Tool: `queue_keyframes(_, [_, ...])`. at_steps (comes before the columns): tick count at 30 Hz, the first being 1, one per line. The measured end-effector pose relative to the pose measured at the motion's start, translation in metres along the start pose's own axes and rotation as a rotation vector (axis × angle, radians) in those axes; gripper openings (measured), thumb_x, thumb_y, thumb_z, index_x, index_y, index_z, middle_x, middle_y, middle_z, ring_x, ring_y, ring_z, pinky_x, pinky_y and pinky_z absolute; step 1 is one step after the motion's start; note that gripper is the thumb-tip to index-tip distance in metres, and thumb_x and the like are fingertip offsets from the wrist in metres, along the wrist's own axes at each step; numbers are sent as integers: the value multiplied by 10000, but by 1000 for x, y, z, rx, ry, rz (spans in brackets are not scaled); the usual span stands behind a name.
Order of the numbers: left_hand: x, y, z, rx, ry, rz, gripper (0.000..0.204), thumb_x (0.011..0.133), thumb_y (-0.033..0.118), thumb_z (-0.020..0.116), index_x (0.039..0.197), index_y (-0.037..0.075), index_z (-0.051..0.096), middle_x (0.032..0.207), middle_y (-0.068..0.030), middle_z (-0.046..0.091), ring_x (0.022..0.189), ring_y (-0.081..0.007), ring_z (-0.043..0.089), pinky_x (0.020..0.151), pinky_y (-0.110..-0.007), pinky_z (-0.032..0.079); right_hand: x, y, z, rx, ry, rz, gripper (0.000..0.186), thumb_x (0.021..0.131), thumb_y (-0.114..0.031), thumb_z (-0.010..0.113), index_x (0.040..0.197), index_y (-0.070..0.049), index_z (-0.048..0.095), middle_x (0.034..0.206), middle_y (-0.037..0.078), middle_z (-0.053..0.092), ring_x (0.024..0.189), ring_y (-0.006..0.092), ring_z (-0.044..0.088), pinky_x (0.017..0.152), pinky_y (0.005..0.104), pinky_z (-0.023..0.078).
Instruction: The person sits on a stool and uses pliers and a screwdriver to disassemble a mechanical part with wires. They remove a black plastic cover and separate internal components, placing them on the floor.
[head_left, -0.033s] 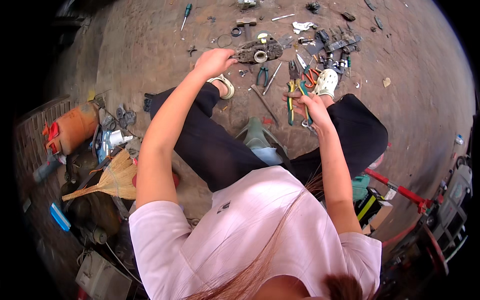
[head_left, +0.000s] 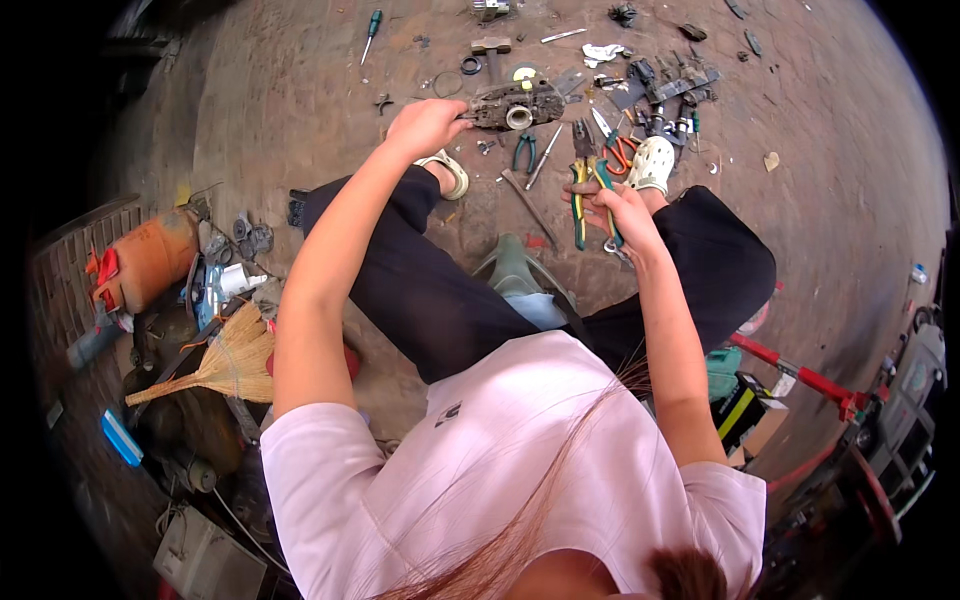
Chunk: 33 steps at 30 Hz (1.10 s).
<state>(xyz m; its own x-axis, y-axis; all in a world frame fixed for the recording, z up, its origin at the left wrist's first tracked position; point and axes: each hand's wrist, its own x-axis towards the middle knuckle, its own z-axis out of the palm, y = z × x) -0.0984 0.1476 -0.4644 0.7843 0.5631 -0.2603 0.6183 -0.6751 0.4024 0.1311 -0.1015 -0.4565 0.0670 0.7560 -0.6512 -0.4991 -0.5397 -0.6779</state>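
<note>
My left hand [head_left: 428, 127] is closed on the left end of a dark, greasy metal part [head_left: 545, 103], which has a round, light-coloured ring on it. The part is held over the floor beyond my left shoe. In my right hand [head_left: 622, 208] is a pair of pliers [head_left: 579, 205] with yellow and green handles. Its handles are spread apart, and its dark jaws point away from me, toward the far side. Some of my right fingers are hidden behind the handles. Between my hands lie small green-handled pliers [head_left: 524, 150], a thin metal rod [head_left: 544, 157] and a flat bar [head_left: 533, 208].
Past the metal part lie a hammer [head_left: 491, 47], a black ring [head_left: 470, 65] and a screwdriver [head_left: 371, 38]. Orange-handled pliers [head_left: 621, 155] and dark metal parts [head_left: 680, 90] are near my right shoe [head_left: 652, 163]. At left stand an orange gas cylinder [head_left: 150, 258] and a straw broom [head_left: 225, 360].
</note>
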Motion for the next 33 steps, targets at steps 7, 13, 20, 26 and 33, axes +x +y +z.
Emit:
queue_keyframes(7, [-18, -6, 5, 38, 30, 48, 249, 870, 320, 610, 1018, 124, 646, 901, -144, 674, 886, -357, 630, 733, -465, 495, -17, 3, 32, -87, 31, 89, 331, 842, -51, 460, 1074, 138, 603, 1111, 181, 648, 991, 204, 649, 954, 294, 491])
queue_keyframes(13, [-20, -17, 0, 32, 98, 33, 217, 865, 300, 623, 922, 91, 609, 853, -129, 647, 849, -357, 608, 684, -457, 475, -10, 15, 38, 82, -9, 72, 320, 832, -40, 458, 1056, 138, 603, 1149, 202, 624, 1019, 212, 637, 967, 316, 486])
queue_keyframes(20, [-30, -41, -15, 33, 272, -59, 192, 853, 288, 630, 896, 101, 618, 837, -115, 653, 824, -343, 620, 671, -455, 483, 44, 18, 65, 44, -80, 70, 384, 831, -53, 462, 1162, 118, 558, 1149, 192, 621, 1051, 210, 623, 975, 336, 482])
queue_keyframes(26, [-42, -62, -20, -38, 295, -210, 237, 850, 318, 639, 963, 110, 651, 847, -135, 663, 841, -359, 619, 691, -448, 484, 53, -7, 94, 105, -139, 33, 363, 811, -58, 484, 1128, 71, 606, 1127, 142, 618, 1008, 173, 609, 937, 333, 481])
queue_keyframes(33, [-40, -62, -27, -72, 254, -294, 271, 850, 340, 639, 1008, 122, 672, 872, -149, 668, 854, -352, 626, 712, -438, 484, 55, -17, 98, -111, -84, -13, 371, 816, -124, 503, 1139, 17, 619, 1114, 121, 638, 1053, 177, 592, 930, 329, 448])
